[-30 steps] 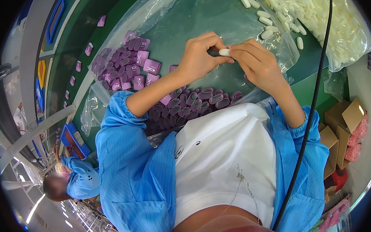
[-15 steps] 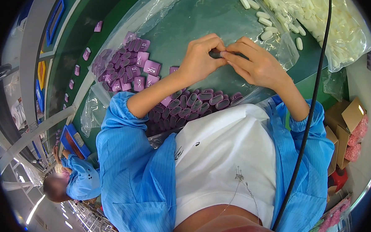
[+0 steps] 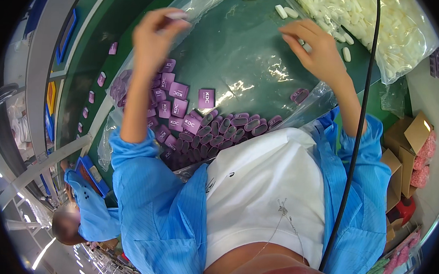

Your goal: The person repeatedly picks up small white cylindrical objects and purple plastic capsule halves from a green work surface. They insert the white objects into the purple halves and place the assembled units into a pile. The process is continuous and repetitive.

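Note:
My left hand (image 3: 155, 39) is raised at the far left of the work surface, blurred by motion. Its thumb and fingers pinch a small pale piece (image 3: 177, 15), too smeared to name surely. At the far right, my right hand (image 3: 316, 50) has thumb and forefinger apart, with nothing visible between them. Close by it lie loose white oval pieces (image 3: 281, 11). Hollow purple oval sleeves (image 3: 211, 131) with pale print crowd the near side and left, partly behind my left forearm. One purple sleeve (image 3: 206, 98) lies apart in the middle, another (image 3: 299, 95) below my right hand.
Clear plastic sheeting (image 3: 206, 2) edges the green table (image 3: 248, 54). A bag of white pieces (image 3: 398, 42) lies far right. A black cable (image 3: 362, 119) hangs across the view. Purple pieces line a green belt (image 3: 92, 46) at left; a co-worker (image 3: 89, 199) is beyond. Cartons (image 3: 408, 142) stand right.
My hands were together over the table, holding a small piece between them. They have parted: the left has swung left and farther out with a piece, the right has opened and moved slightly right.

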Demonstrator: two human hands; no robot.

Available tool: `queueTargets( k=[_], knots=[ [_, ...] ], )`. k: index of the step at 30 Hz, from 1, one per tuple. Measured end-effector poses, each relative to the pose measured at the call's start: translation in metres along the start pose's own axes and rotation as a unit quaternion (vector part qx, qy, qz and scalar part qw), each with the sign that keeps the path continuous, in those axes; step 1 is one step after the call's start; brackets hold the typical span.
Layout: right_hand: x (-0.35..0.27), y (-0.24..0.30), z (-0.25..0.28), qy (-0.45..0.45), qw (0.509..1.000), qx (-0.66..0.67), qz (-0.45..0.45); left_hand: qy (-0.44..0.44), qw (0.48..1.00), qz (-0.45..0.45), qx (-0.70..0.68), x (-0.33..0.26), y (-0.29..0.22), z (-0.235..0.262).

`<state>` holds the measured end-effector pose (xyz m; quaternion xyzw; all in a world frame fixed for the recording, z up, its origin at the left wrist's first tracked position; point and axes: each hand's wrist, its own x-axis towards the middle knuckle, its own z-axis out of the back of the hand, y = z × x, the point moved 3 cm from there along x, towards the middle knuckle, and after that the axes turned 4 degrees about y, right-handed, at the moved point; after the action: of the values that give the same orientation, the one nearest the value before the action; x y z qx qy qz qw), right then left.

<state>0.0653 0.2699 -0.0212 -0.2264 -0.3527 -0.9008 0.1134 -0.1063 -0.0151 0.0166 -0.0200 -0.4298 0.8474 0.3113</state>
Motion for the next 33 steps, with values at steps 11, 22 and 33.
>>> queueTargets(
  k=[11,22,33],
  knots=[
    [0.104,-0.051,-0.096,0.070,0.951,-0.290,0.080,-0.068,0.836,0.013,0.544,0.053,0.159,0.102],
    [0.055,-0.016,-0.047,0.112,0.988,-0.075,0.077,0.296,0.934,-0.200,-0.016,-0.084,-0.107,-0.177],
    [-0.046,0.025,0.009,0.036,0.991,0.126,0.037,0.206,0.973,-0.091,-0.057,-0.052,-0.077,-0.153]
  ],
)
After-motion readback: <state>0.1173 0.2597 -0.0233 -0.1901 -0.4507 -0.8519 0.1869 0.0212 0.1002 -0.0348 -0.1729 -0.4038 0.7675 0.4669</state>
